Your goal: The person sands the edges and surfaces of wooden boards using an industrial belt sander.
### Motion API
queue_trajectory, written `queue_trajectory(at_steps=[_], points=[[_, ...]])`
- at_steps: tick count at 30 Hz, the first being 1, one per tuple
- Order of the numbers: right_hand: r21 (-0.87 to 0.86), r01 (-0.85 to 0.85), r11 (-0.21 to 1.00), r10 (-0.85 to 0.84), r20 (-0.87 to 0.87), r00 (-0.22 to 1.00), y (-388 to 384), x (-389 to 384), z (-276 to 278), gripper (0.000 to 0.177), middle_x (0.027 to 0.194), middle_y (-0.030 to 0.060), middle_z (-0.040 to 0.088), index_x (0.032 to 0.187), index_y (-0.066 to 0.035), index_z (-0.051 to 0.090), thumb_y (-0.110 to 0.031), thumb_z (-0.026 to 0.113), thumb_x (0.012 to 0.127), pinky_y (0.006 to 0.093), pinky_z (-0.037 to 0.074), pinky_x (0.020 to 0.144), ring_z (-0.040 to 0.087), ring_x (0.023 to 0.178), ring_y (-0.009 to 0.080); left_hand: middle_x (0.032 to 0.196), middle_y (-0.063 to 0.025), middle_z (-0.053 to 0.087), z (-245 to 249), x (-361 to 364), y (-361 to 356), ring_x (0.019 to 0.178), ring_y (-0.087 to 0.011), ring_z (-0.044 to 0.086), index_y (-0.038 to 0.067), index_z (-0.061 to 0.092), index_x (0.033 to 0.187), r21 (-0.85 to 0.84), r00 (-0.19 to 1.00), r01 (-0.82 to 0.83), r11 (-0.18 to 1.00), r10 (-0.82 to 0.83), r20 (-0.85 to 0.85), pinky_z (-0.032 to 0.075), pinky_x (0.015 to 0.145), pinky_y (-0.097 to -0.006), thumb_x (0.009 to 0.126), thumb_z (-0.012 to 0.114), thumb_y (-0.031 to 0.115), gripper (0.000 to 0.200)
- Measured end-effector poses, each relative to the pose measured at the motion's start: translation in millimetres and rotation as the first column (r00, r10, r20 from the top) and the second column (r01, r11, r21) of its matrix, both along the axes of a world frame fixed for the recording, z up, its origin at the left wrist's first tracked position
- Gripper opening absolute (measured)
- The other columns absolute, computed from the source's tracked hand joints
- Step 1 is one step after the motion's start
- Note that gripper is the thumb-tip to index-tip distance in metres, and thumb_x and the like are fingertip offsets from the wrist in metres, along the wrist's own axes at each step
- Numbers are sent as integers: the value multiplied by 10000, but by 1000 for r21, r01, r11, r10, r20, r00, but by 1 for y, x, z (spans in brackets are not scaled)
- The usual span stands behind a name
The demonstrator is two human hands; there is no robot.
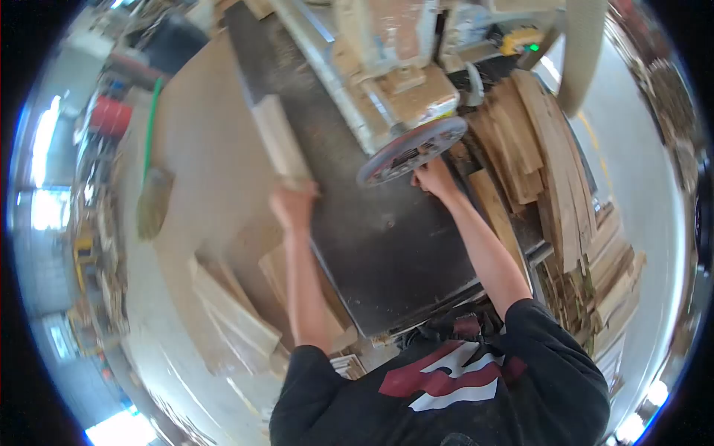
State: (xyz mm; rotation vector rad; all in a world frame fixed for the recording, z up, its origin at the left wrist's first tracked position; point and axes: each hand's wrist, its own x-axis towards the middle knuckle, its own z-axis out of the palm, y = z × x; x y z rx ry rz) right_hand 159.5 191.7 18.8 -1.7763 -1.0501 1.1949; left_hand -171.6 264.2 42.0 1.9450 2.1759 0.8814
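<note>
My left hand [294, 204] is closed on the near end of a pale wooden board [281, 141]. The board points away from me over the left edge of the dark machine table [372, 253], and it looks slightly blurred. My right hand [433, 178] is at the lower rim of a round handwheel [413, 151] on the machine, its fingers curled. The wheel partly hides those fingers, so what they grip cannot be made out fully.
Long boards [561, 163] are stacked to the right of the machine. More wood pieces [238, 312] lie at the lower left. A broom [154, 204] with a green handle and a red drum [111, 117] stand farther left. A thick hose [584, 56] hangs at the upper right.
</note>
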Motion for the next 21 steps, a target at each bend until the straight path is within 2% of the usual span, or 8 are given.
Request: queue_trajectory(at_steps=[1,4,7,11,13,16,18,21], points=[[55,-59,997,55,80,995,-6,2,-12,343,705,85,702,1272,-22,651,-228,563,1011,360,511,572,671,592,184,796,-181,727,14,20,-44,740,-354,697,36,745,961,-171,987,78,982,-52,149,571,711,-468,705,838,313,389],[207,-100,973,78,110,991,-39,0,-28,380,651,73,662,1274,-46,656,-313,603,1009,339,508,622,660,621,172,1162,-267,580,-3,66,-157,1101,-415,577,-26,677,1255,-67,998,61,996,-59,35,502,963,-466,712,864,308,664],[212,-74,975,54,99,994,-103,-6,-15,403,640,83,639,1144,-43,723,-406,615,1008,335,499,644,644,634,176,1181,-227,576,-2,88,-230,1084,-388,594,-1,670,1289,-220,991,63,973,-35,128,515,932,-471,668,927,339,753],[-427,-400,811,524,225,821,-178,-12,23,822,753,176,724,846,4,767,-747,448,951,444,541,729,724,754,316,1045,-177,651,7,109,-288,917,-306,664,3,623,1364,-215,963,162,963,-107,247,557,811,-416,728,906,292,754],[-572,-385,724,654,394,646,-227,-18,22,952,737,237,720,761,35,738,-846,402,892,481,546,778,734,821,385,758,-128,686,3,114,-306,672,-260,690,28,587,1395,-475,687,248,844,193,701,563,648,-378,756,886,253,741],[-648,-372,665,587,146,796,-273,-6,37,928,649,185,686,711,32,726,-840,458,879,429,532,652,701,655,327,623,-136,641,-37,130,-320,558,-230,668,13,415,1530,-381,749,411,828,-68,660,523,569,-370,833,831,270,851],[-709,-313,632,269,-178,947,-292,5,26,833,600,75,619,792,-4,747,-792,499,902,349,433,490,574,493,201,662,-179,632,-27,144,-317,574,-270,666,30,348,1569,-452,728,539,710,-123,675,505,575,-394,870,793,320,878],[-650,-235,723,0,-340,941,-309,14,20,790,528,-19,493,797,-28,729,-784,527,903,253,298,402,451,428,98,698,-176,658,-25,168,-304,635,-329,687,35,364,1562,-439,762,571,693,-249,598,523,606,-425,880,774,360,859]])
